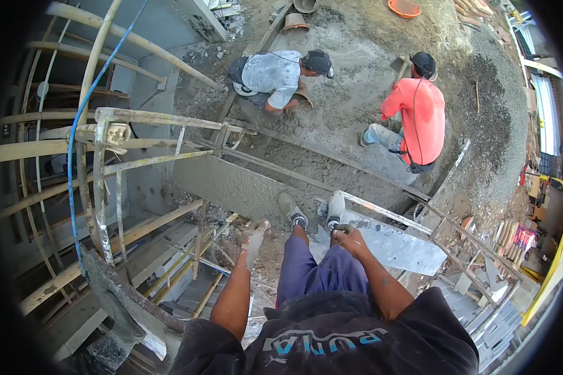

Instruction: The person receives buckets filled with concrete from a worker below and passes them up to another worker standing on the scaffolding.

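Note:
I look straight down from a raised metal platform [394, 247], with my shoes [294, 215] on its edge. My left hand [254, 240] hangs beside my left leg, coated in grey cement, fingers stretched out and holding nothing. By my right knee, my right hand [350, 237] has its fingers curled; something small and dark shows at its front, but I cannot tell whether the hand grips it. A grey slanted sheet [231, 181] smeared with cement drops away below my feet.
A cement-crusted metal railing [106, 162] and a blue hose [75, 144] stand left, over wooden poles. Below, a person in a grey shirt [272, 75] crouches on wet concrete and another in an orange shirt [422, 115] stands. Gravel lies right; an orange basin [403, 7] sits far off.

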The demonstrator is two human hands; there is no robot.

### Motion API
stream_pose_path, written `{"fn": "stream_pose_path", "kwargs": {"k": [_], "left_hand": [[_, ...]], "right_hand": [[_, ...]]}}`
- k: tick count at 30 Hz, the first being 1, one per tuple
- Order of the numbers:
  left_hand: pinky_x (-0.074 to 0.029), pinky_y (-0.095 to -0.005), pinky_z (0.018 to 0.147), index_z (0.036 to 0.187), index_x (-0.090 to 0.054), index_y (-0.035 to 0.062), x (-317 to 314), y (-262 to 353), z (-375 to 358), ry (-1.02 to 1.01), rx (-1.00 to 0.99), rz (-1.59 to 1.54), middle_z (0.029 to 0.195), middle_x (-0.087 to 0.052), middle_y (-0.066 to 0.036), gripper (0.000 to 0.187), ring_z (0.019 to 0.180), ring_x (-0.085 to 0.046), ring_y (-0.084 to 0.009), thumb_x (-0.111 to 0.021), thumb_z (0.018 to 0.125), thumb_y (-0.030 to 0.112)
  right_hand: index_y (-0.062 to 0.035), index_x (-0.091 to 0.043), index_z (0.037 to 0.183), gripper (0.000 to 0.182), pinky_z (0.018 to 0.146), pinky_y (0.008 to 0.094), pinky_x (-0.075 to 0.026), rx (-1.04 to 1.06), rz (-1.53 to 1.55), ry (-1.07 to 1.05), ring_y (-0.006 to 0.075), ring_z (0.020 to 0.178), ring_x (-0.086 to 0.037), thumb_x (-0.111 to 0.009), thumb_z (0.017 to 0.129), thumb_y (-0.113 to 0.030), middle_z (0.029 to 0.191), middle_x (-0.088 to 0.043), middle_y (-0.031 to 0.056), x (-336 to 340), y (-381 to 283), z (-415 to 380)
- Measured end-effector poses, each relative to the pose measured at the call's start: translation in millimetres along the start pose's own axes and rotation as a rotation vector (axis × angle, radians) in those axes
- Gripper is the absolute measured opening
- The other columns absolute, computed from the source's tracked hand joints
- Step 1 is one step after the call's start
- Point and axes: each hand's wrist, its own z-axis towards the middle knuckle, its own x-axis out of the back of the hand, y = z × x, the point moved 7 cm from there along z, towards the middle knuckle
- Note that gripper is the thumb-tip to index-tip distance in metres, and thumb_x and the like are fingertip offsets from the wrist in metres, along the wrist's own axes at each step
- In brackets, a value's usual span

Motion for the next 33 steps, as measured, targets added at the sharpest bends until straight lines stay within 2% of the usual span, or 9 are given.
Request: {"fn": "stream_pose_path", "kwargs": {"k": [6,11,14,16,20,23,30,32,33], "left_hand": [[-0.048,-0.0253,0.065,0.098,-0.066,0.0092,-11.4,-115.5,134.2,0.018,0.153,0.128,0.084,-0.066,-0.001,0.022,0.071,-0.061,-0.0105,-0.063,0.087,0.029],[-0.047,-0.0268,0.061,0.095,-0.066,0.0086,-32.2,-117.6,218.7,0.030,0.184,0.251,0.076,-0.064,0.000,0.024,0.066,-0.058,-0.0101,-0.064,0.086,0.031],[-0.043,-0.0277,0.057,0.090,-0.065,0.0095,-45.5,-120.5,301.5,0.089,-0.077,0.503,0.073,-0.062,-0.001,0.024,0.063,-0.055,-0.0100,-0.065,0.085,0.033],[-0.041,-0.0287,0.055,0.089,-0.064,0.0096,-65.7,-92.2,329.9,0.052,-0.130,0.429,0.070,-0.061,0.000,0.025,0.061,-0.054,-0.0100,-0.065,0.084,0.034],[-0.045,-0.0286,0.070,0.101,-0.063,0.0074,-104.7,-49.8,374.0,0.104,-0.327,0.317,0.084,-0.064,-0.004,0.033,0.079,-0.057,-0.0136,-0.066,0.083,0.035],[-0.045,-0.0284,0.077,0.112,-0.060,0.0067,-139.4,-26.9,399.4,0.008,-0.252,0.293,0.097,-0.064,-0.006,0.042,0.090,-0.057,-0.0158,-0.067,0.082,0.036],[-0.047,-0.0314,0.071,0.128,-0.049,0.0108,-222.5,80.3,425.6,-0.019,-0.370,-0.034,0.110,-0.060,-0.004,0.059,0.097,-0.055,-0.0153,-0.070,0.079,0.037],[-0.043,-0.0280,0.088,0.126,-0.045,-0.0002,-243.9,134.3,429.5,-0.060,-0.406,-0.204,0.116,-0.054,-0.012,0.061,0.102,-0.052,-0.0174,-0.073,0.078,0.023],[-0.043,-0.0279,0.087,0.126,-0.045,0.0001,-249.7,156.6,436.4,-0.059,-0.477,-0.327,0.116,-0.054,-0.012,0.060,0.103,-0.051,-0.0166,-0.073,0.078,0.023]], "right_hand": [[0.0072,-0.053,0.113,0.047,0.057,0.0271,-0.045,-0.235,-0.204,-0.086,0.0121,0.064,-0.056,-0.062,0.085,-0.030,0.082,-0.061,0.0077,-30.3,101.1,34.9],[0.0042,-0.054,0.111,0.037,0.062,0.0262,-0.051,-0.375,-0.079,-0.063,0.0128,0.072,-0.061,-0.062,0.087,-0.023,0.087,-0.063,0.0075,-47.3,159.8,49.4],[0.0060,-0.052,0.116,0.042,0.063,0.0251,-0.051,-0.418,-0.081,-0.042,0.0128,0.074,-0.061,-0.062,0.087,-0.023,0.088,-0.063,0.0082,-49.0,179.0,55.7],[0.0079,-0.049,0.117,0.048,0.063,0.0234,-0.049,-0.416,-0.040,-0.030,0.0117,0.074,-0.060,-0.062,0.086,-0.026,0.086,-0.062,0.0075,-48.2,188.0,58.3],[0.0057,-0.053,0.115,0.039,0.066,0.0253,-0.053,-0.480,-0.100,0.015,0.0142,0.079,-0.063,-0.060,0.088,-0.021,0.093,-0.064,0.0108,-43.1,174.9,57.5],[0.0056,-0.052,0.115,0.038,0.068,0.0270,-0.054,-0.509,0.101,0.022,0.0156,0.080,-0.064,-0.060,0.088,-0.020,0.095,-0.065,0.0115,-40.9,202.9,53.3],[0.0072,-0.050,0.115,0.038,0.068,0.0266,-0.054,-0.516,0.281,0.082,0.0148,0.078,-0.063,-0.060,0.088,-0.018,0.091,-0.064,0.0105,-35.7,226.7,45.1],[0.0064,-0.051,0.114,0.038,0.068,0.0268,-0.054,-0.518,0.263,0.091,0.0152,0.078,-0.064,-0.060,0.088,-0.019,0.092,-0.064,0.0106,-34.6,227.7,42.8],[0.0060,-0.052,0.114,0.038,0.068,0.0269,-0.054,-0.518,0.252,0.095,0.0154,0.078,-0.064,-0.061,0.087,-0.019,0.092,-0.064,0.0106,-33.2,228.0,42.1]]}}
